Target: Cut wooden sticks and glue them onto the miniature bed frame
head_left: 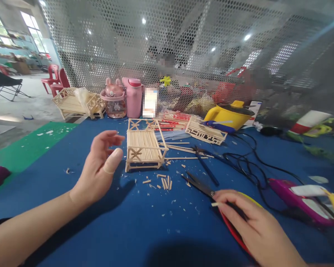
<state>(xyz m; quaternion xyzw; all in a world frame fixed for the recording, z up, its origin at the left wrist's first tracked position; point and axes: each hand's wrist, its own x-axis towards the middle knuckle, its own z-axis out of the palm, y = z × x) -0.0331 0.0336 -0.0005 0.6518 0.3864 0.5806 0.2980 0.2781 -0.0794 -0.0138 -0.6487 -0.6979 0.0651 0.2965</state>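
My left hand [100, 168] hovers open above the blue table [133, 226], fingers spread, just left of a small bed-like frame of wooden sticks [143, 144]. It holds nothing and does not touch the frame. My right hand [256, 226] rests at the lower right with its fingers closed on the red-and-yellow handles of a pair of scissors [203, 185], whose dark blades point up-left. A short wooden stick piece [215, 204] shows at the fingertips. Cut stick bits [164, 181] lie between the hands.
Loose long sticks [180, 148], another stick panel [204, 133], a yellow pot [229, 113], black cables [245, 163] and a magenta glue gun [300, 200] lie to the right. Pink bottles [133, 97] and a stick bench [72, 102] stand at the back before a perforated screen.
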